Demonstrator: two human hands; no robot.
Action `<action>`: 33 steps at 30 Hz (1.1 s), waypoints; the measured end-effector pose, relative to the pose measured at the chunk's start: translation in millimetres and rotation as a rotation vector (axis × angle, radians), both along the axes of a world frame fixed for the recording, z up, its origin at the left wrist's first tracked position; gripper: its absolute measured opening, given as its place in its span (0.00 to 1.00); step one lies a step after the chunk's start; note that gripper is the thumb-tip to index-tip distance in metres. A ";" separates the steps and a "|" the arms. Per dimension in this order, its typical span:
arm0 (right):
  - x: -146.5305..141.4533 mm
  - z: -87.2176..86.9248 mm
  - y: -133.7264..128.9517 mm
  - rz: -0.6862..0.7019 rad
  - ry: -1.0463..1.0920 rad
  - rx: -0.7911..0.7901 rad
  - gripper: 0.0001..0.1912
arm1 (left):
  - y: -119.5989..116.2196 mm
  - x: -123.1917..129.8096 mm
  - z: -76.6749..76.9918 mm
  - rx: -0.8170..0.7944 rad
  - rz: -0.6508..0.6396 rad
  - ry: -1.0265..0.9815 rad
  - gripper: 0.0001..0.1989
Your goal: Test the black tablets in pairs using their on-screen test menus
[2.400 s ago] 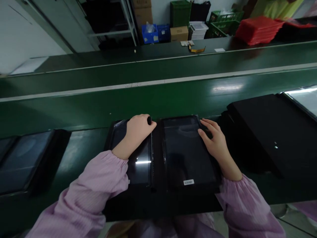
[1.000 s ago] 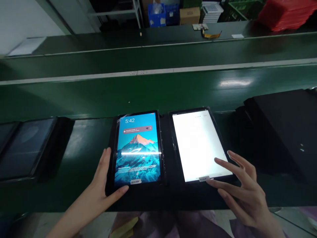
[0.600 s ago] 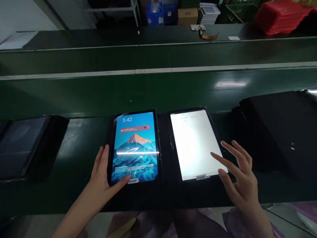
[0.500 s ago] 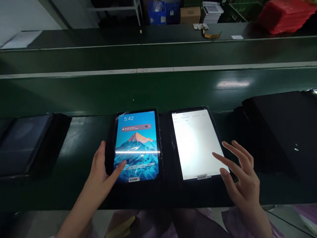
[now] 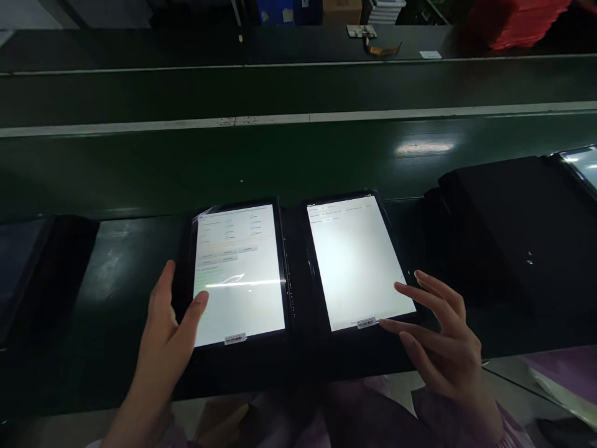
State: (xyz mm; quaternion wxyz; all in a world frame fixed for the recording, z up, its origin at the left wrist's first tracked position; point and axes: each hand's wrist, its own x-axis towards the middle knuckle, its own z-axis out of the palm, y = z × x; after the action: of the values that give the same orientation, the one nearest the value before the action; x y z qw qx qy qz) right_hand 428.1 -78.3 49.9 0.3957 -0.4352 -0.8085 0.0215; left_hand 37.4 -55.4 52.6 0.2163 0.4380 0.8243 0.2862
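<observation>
Two tablets lie side by side in a black tray (image 5: pixel 296 348) on the near edge of a dark green bench. The left tablet (image 5: pixel 240 274) shows a white settings-like page with faint text. The right tablet (image 5: pixel 359 261) shows a nearly blank white page. My left hand (image 5: pixel 165 330) rests at the left tablet's lower left corner, thumb on the screen, fingers along the edge. My right hand (image 5: pixel 441 342) hovers at the right tablet's lower right corner, fingers spread, a fingertip near the small barcode label (image 5: pixel 366 322).
A black tray with dark tablets (image 5: pixel 32 274) sits at the left. Black trays (image 5: pixel 508 230) lie stacked at the right, with another lit screen (image 5: pixel 581 165) beyond. A green conveyor belt (image 5: pixel 298 162) runs behind. Red trays (image 5: pixel 513 22) and boxes stand at the far side.
Both screens were dark, then lit. The left tablet's mountain lock screen has given way to a white page after my left thumb slid up it. My right hand stays by the right tablet's corner.
</observation>
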 end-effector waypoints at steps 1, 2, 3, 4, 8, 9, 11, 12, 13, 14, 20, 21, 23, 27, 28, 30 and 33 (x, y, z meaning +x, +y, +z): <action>-2.1 0.1 0.3 0.004 -0.022 0.002 0.15 | -1.4 0.8 0.5 0.010 0.012 -0.017 0.47; -5.1 -0.1 0.7 0.006 -0.045 0.003 0.15 | -2.8 1.4 1.1 0.012 0.028 -0.027 0.47; -8.7 -0.4 1.2 0.007 -0.067 0.006 0.15 | -4.1 1.7 1.7 0.002 0.051 -0.030 0.46; -12.6 -0.6 1.7 0.010 -0.091 0.006 0.14 | -5.2 2.1 2.4 -0.021 0.078 -0.028 0.46; -24.3 0.2 2.6 0.025 -0.159 0.000 0.15 | -6.1 6.7 7.9 -0.052 0.137 -0.073 0.44; -25.2 1.0 2.3 0.024 -0.164 -0.001 0.15 | -5.6 9.3 9.9 -0.040 0.135 -0.100 0.43; -24.7 2.9 1.2 0.020 -0.157 0.007 0.15 | -4.4 15.4 13.7 -0.003 0.151 -0.164 0.44; -23.8 3.9 0.6 0.017 -0.150 0.010 0.15 | -3.8 18.1 15.0 0.014 0.161 -0.195 0.44; -22.9 4.7 0.1 0.016 -0.142 0.012 0.15 | -3.3 19.9 15.4 0.035 0.166 -0.220 0.45; -22.3 5.3 -0.2 0.018 -0.136 0.012 0.16 | -2.9 20.2 14.8 0.055 0.164 -0.240 0.45; -25.8 5.4 5.0 0.078 -0.150 0.007 0.14 | -7.1 -14.1 -8.5 0.081 -0.044 -0.212 0.52; -27.3 5.1 6.0 0.085 -0.152 0.006 0.14 | -9.8 -20.4 -11.4 0.064 -0.098 -0.188 0.54; -30.2 4.8 7.0 0.094 -0.152 0.004 0.13 | -17.0 -26.6 -12.3 0.028 -0.187 -0.110 0.54; -34.8 4.4 5.6 0.102 -0.138 0.008 0.14 | -29.5 -17.1 -0.8 -0.022 -0.288 0.015 0.55; -35.5 4.4 5.1 0.101 -0.137 0.005 0.14 | -30.6 -14.2 1.8 -0.035 -0.298 0.021 0.56; -36.2 4.5 4.4 0.096 -0.142 -0.017 0.13 | -30.1 -12.2 3.4 -0.053 -0.302 0.026 0.57; -34.5 5.5 4.0 0.095 -0.144 -0.039 0.13 | -26.8 -20.9 -4.0 -0.070 -0.308 0.053 0.58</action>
State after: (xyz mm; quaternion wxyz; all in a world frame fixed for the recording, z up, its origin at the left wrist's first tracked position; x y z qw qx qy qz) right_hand 393.6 -74.3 55.4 0.3267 -0.4045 -0.8539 0.0245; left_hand 16.6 -82.2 48.6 0.2510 0.5588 0.7623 0.2089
